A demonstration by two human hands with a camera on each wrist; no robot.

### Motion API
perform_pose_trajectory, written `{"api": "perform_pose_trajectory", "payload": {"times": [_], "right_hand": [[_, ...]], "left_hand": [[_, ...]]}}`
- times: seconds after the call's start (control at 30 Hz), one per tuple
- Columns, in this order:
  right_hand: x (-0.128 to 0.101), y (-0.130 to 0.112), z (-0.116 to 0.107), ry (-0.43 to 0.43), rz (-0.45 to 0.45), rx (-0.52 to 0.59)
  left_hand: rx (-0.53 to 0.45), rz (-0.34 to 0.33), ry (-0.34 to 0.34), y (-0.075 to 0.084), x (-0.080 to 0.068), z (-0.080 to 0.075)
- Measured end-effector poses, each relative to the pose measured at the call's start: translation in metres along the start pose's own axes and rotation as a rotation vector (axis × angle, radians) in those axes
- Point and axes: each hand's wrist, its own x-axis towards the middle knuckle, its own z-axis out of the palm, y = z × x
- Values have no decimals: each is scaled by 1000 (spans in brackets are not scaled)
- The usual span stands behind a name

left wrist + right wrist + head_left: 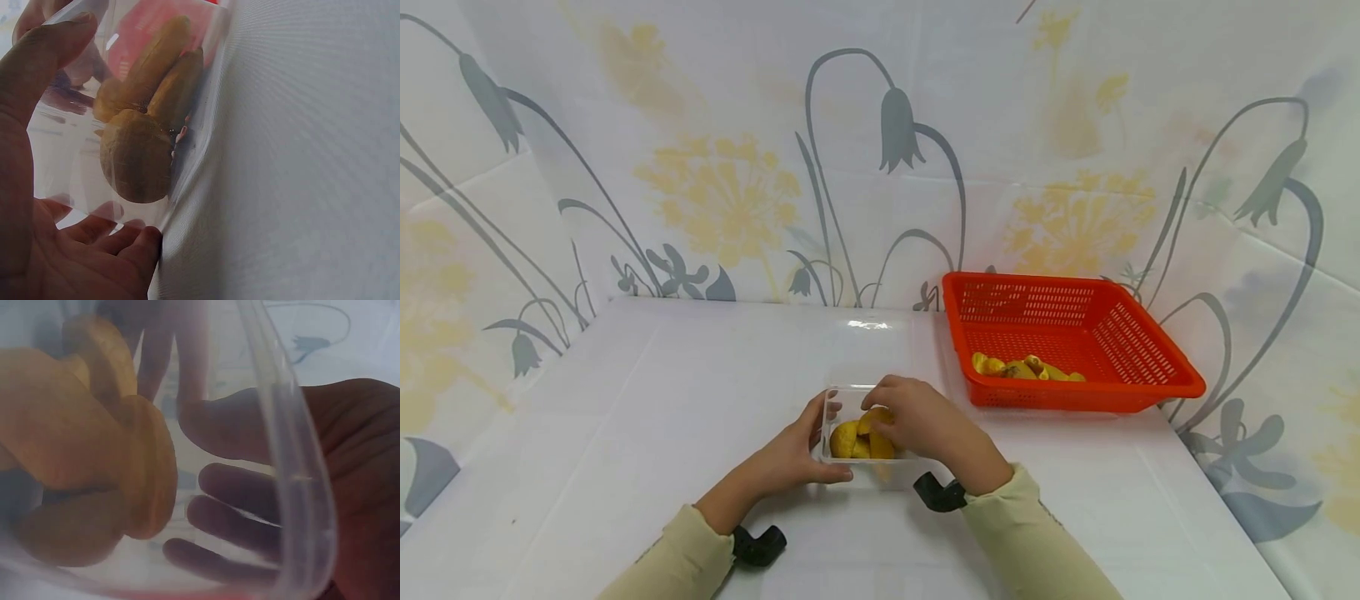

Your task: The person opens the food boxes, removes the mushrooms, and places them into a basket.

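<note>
Clear plastic container (850, 454) sat on the white table (625, 433), near the front centre, with yellow-orange pieces (859, 437) inside. Left hand (793, 457) gripped its left wall: thumb along the near side, fingers curled round the far left edge. Right hand (925, 425) came over the right rim, fingers curled down onto the pieces; whether they pinched one couldn't be made out. Left wrist view showed the thumb (44, 56) pressed on the clear wall and fingertips (134, 240) under its bottom edge. Right wrist view was blurred, fingers seen only through plastic. Container's right side was hidden by the right hand. Red basket (1150, 350) stood well apart at right, holding more pieces (1022, 367).
</note>
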Motion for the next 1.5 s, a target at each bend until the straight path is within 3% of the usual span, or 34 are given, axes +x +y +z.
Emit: {"api": "perform_pose_trajectory", "payload": {"times": [0.6, 1.03, 1.5], "right_hand": [[4, -3, 12, -19, -83, -130], [3, -4, 10, -19, -109, -153], [2, 3, 4, 47, -129, -20]], "left_hand": [[-6, -13, 13, 1, 1, 1], [-18, -7, 9, 1, 0, 0], [-10, -9, 10, 1, 0, 0]]}}
